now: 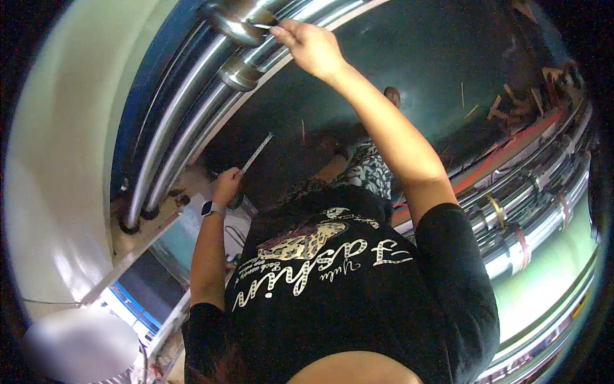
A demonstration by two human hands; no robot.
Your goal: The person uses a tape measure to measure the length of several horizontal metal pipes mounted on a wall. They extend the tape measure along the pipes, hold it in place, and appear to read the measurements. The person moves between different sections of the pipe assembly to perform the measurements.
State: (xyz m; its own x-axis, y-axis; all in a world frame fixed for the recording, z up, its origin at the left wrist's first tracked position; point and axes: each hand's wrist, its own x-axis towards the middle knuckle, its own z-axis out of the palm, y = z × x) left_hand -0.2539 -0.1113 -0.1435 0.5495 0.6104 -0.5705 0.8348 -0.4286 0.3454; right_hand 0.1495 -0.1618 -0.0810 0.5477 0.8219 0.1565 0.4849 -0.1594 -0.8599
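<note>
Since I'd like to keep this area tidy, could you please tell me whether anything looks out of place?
Yes: light brown scraps lie loosely scattered on the dark floor at upper right, at odd angles, resembling debris.

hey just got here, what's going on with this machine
A person is at the machine's metal rods. Their right hand is up by a shiny collar, seemingly pinching a small thin piece, too small to identify. Their left hand, lower down, holds a narrow marked measuring strip pointing away from the body, apart from the rods. A second collar sits nearby.
</note>
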